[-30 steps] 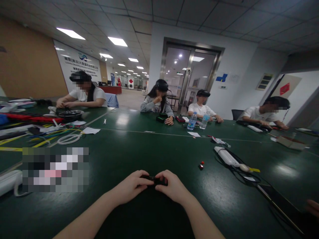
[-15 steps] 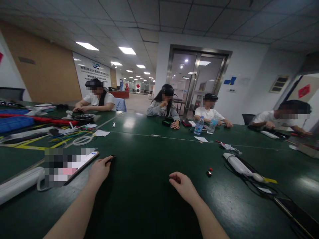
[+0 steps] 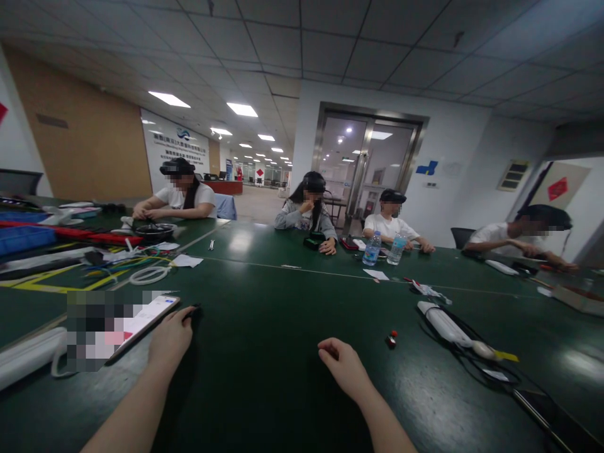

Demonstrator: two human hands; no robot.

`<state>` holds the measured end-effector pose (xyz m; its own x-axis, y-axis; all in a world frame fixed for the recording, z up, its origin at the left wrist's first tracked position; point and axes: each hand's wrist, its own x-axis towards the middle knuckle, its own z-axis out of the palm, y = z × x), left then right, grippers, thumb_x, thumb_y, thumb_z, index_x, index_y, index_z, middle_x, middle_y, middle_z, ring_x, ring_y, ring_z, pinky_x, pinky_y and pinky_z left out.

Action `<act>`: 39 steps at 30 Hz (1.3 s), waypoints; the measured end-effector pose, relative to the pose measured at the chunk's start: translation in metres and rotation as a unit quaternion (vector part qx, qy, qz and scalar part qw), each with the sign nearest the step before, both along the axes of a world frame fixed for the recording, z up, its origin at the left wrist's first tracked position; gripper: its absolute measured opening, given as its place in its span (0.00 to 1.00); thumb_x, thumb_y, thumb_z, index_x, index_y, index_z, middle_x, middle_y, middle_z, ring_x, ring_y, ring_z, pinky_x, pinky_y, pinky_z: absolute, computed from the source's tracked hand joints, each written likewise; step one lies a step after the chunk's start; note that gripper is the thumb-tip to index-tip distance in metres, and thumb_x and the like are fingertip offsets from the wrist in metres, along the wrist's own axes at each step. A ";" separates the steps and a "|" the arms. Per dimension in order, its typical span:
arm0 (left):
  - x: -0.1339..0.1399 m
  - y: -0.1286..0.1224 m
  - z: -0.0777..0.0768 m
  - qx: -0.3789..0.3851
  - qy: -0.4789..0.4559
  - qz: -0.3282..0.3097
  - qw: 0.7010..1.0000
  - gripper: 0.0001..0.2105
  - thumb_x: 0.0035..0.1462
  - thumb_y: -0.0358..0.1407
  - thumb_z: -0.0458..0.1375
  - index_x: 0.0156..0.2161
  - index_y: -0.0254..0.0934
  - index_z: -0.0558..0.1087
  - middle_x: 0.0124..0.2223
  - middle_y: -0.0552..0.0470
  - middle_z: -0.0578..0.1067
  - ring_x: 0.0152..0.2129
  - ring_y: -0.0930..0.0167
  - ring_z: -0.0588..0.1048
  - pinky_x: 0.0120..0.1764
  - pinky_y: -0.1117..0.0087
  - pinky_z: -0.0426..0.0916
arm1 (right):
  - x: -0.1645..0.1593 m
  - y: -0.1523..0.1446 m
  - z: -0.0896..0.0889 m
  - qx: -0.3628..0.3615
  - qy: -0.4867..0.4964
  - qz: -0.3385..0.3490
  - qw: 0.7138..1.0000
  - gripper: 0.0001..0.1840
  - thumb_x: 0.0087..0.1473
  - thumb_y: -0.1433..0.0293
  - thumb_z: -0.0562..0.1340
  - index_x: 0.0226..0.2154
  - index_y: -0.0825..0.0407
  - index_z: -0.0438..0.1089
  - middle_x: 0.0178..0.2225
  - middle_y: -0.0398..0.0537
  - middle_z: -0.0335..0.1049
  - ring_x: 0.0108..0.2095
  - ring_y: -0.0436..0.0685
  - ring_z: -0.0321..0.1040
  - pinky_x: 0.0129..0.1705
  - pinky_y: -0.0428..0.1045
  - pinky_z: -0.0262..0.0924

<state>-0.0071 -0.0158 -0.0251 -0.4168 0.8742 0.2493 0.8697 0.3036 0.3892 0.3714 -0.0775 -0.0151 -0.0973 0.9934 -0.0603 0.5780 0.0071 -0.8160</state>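
My left hand (image 3: 170, 340) rests low over the green table (image 3: 255, 371), beside the right edge of a lit phone (image 3: 150, 318). Its fingers are closed on a small black object (image 3: 194, 309), mostly covered, whose kind I cannot make out. My right hand (image 3: 340, 365) lies on the tabletop with loosely curved fingers and a slight gap at the thumb; nothing shows in it. To its right sits a small red and black piece (image 3: 391, 340), apart from the fingers.
On the right lie a white power strip (image 3: 446, 324) with black cable and a dark phone-like slab (image 3: 561, 418). Two water bottles (image 3: 372, 249) stand farther back. Left are wires, a white cable coil (image 3: 150, 275) and blue trays (image 3: 26, 239). Several people sit across the table.
My left hand has shifted a little left and nearer to me in the picture, still closed on the black object. My right hand stays nearly in place. The whole view has tilted slightly upward.
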 end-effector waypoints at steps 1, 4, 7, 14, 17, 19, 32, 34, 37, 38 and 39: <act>0.000 0.000 0.000 0.000 -0.001 0.000 1.000 0.19 0.54 0.33 0.44 0.49 0.36 0.67 0.50 0.43 0.68 0.45 0.62 0.68 0.46 0.65 0.64 | 0.000 0.000 0.000 0.000 0.000 0.001 1.000 0.13 0.50 0.65 0.55 0.40 0.49 0.67 0.39 0.44 0.68 0.41 0.54 0.65 0.42 0.48 0.59; 0.000 0.001 -0.001 0.001 0.000 0.005 1.000 0.19 0.54 0.34 0.44 0.49 0.36 0.67 0.49 0.43 0.69 0.45 0.62 0.69 0.45 0.64 0.64 | 0.000 0.000 0.000 -0.006 -0.003 0.001 1.000 0.14 0.49 0.65 0.55 0.40 0.49 0.67 0.40 0.44 0.67 0.42 0.54 0.64 0.42 0.48 0.58; 0.000 0.001 -0.001 0.002 0.004 0.008 1.000 0.19 0.54 0.34 0.43 0.49 0.35 0.67 0.48 0.42 0.69 0.44 0.62 0.69 0.46 0.64 0.63 | -0.001 0.000 0.002 -0.016 -0.005 -0.003 1.000 0.14 0.49 0.65 0.55 0.40 0.49 0.67 0.40 0.44 0.67 0.42 0.54 0.64 0.42 0.48 0.58; 0.000 0.000 0.001 0.000 0.006 0.019 1.000 0.19 0.54 0.35 0.43 0.49 0.35 0.67 0.46 0.41 0.71 0.43 0.61 0.70 0.45 0.63 0.64 | -0.002 0.000 0.005 -0.003 -0.007 0.002 1.000 0.13 0.49 0.64 0.55 0.38 0.49 0.67 0.38 0.44 0.68 0.40 0.53 0.66 0.41 0.48 0.58; 0.000 0.000 0.001 -0.006 0.006 0.026 1.000 0.20 0.54 0.36 0.43 0.49 0.36 0.67 0.46 0.40 0.71 0.42 0.59 0.70 0.43 0.62 0.65 | -0.001 0.000 0.004 -0.011 -0.006 -0.001 1.000 0.13 0.49 0.65 0.55 0.39 0.48 0.67 0.39 0.43 0.68 0.41 0.54 0.65 0.42 0.48 0.58; -0.001 0.001 0.000 -0.009 0.007 0.027 1.000 0.19 0.54 0.36 0.44 0.49 0.37 0.67 0.46 0.40 0.71 0.42 0.59 0.70 0.43 0.62 0.65 | -0.001 -0.001 0.003 -0.018 -0.005 -0.005 1.000 0.14 0.49 0.65 0.55 0.40 0.48 0.67 0.41 0.43 0.68 0.43 0.54 0.64 0.42 0.48 0.58; -0.001 -0.002 0.004 -0.012 0.015 0.013 1.000 0.20 0.53 0.36 0.44 0.49 0.38 0.67 0.46 0.40 0.71 0.43 0.59 0.70 0.43 0.62 0.65 | -0.002 -0.003 0.006 -0.007 -0.011 0.002 1.000 0.13 0.50 0.65 0.55 0.39 0.48 0.67 0.40 0.43 0.68 0.42 0.54 0.65 0.41 0.48 0.58; -0.001 -0.002 0.005 -0.011 0.016 0.014 1.000 0.20 0.53 0.36 0.44 0.50 0.38 0.67 0.46 0.41 0.71 0.43 0.59 0.69 0.44 0.62 0.65 | -0.002 -0.003 0.005 -0.004 -0.012 0.002 1.000 0.13 0.50 0.65 0.55 0.39 0.48 0.67 0.40 0.43 0.68 0.41 0.54 0.65 0.41 0.48 0.58; 0.001 -0.003 0.006 -0.011 0.018 0.013 1.000 0.19 0.54 0.37 0.44 0.50 0.38 0.67 0.46 0.41 0.71 0.43 0.60 0.69 0.44 0.63 0.64 | -0.001 -0.003 0.005 -0.005 -0.010 0.002 1.000 0.13 0.50 0.65 0.55 0.39 0.48 0.67 0.40 0.43 0.68 0.41 0.53 0.65 0.41 0.48 0.59; 0.001 -0.004 0.006 -0.012 0.019 0.014 1.000 0.19 0.54 0.37 0.44 0.49 0.38 0.67 0.45 0.41 0.71 0.43 0.59 0.70 0.44 0.63 0.65 | -0.001 -0.003 0.005 -0.005 -0.009 0.001 1.000 0.13 0.50 0.65 0.55 0.39 0.48 0.67 0.40 0.43 0.68 0.41 0.53 0.65 0.41 0.48 0.59; 0.001 -0.004 0.006 -0.012 0.020 0.015 1.000 0.19 0.54 0.37 0.44 0.49 0.38 0.67 0.45 0.41 0.71 0.42 0.59 0.70 0.43 0.63 0.65 | -0.001 -0.003 0.005 -0.004 -0.007 0.002 1.000 0.13 0.50 0.65 0.55 0.39 0.48 0.67 0.40 0.43 0.68 0.41 0.53 0.65 0.41 0.48 0.59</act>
<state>-0.0056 -0.0198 -0.0190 -0.4323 0.8679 0.2446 0.8748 0.3380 0.3470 0.3701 -0.0804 -0.0102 -0.0997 0.9925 -0.0704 0.5886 0.0018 -0.8084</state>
